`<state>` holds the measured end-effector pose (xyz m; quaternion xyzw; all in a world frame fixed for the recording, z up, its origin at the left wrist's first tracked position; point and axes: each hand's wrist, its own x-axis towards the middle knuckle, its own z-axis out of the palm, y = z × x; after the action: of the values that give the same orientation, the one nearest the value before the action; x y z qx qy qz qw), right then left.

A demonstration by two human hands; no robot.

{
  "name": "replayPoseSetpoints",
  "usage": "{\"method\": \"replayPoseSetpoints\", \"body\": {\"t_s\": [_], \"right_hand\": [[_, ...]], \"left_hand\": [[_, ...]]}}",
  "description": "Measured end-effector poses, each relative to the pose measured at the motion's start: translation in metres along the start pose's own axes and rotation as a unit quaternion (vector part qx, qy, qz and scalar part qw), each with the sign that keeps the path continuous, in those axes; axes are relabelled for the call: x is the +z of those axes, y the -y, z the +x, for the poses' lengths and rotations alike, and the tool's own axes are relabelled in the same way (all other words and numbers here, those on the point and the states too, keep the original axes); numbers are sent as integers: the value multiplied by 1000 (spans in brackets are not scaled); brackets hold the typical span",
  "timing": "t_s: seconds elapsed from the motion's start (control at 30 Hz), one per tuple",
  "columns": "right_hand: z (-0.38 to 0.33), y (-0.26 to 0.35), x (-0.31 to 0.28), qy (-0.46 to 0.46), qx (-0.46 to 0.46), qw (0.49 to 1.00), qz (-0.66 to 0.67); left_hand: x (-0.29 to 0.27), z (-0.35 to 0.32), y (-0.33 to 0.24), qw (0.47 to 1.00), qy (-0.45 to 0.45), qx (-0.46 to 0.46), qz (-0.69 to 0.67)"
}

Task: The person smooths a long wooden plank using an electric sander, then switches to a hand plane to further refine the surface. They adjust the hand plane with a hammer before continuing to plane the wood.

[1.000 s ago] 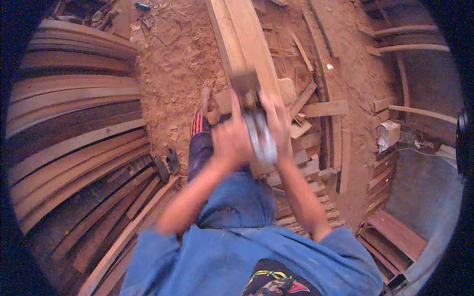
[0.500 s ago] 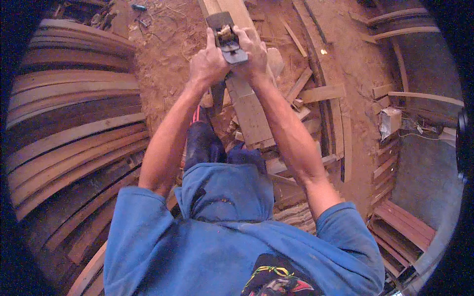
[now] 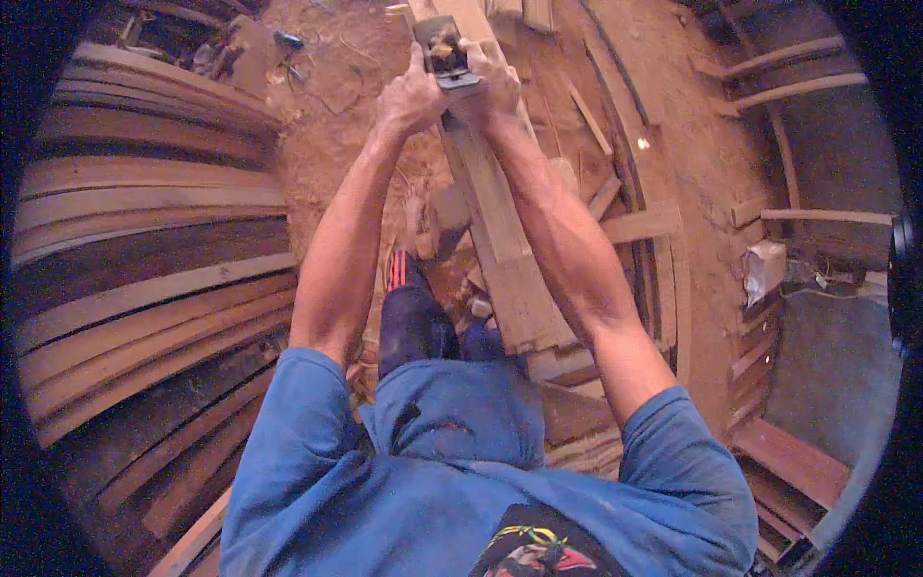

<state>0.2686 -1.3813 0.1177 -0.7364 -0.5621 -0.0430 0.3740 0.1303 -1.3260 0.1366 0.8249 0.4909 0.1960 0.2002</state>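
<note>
At the top centre of the frame we see a grey hand plane (image 3: pixel 444 56) sitting on a long pale plank (image 3: pixel 500 221). Our left hand (image 3: pixel 411 96) and right hand (image 3: pixel 488 88) clench around it, both arms stretched straight forward. Curved boards (image 3: pixel 144 288) lie stacked at left.

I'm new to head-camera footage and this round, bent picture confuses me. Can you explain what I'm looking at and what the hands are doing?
The camera sits on a person's head and looks down, so the wide lens bends straight edges. The two bare forearms rising from the blue shirt are the wearer's own. The left hand and right hand both grip a hand plane that rests on a long wooden plank. The plank runs away from the body. Sawdust covers the ground, curved planks are stacked at the left, and offcuts lie at the right.
</note>
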Motion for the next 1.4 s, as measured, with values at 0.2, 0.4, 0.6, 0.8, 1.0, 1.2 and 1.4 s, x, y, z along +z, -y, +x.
{"method": "replayPoseSetpoints", "body": {"t_s": [0.2,0.4,0.6,0.8,1.0,1.2,1.4], "right_hand": [[-152,18,-127,83,1,995,51],[-184,35,-162,129,20,991,11],[38,-14,17,49,15,999,5],[95,13,24,1,-52,999,-14],[-146,24,-129,108,-5,994,-15],[-163,52,-172,146,34,989,-3],[-19,9,-71,168,48,983,53]], "left_hand": [[-6,-178,-81,999,28,-11,40],[-24,-225,-95,987,137,-52,-65],[15,42,11,1000,25,5,3],[-23,95,16,998,50,-31,-13],[1,-186,-68,997,36,-15,-64],[-39,-209,-99,960,222,-98,-142],[-15,-43,-32,991,94,-16,-96]]}}
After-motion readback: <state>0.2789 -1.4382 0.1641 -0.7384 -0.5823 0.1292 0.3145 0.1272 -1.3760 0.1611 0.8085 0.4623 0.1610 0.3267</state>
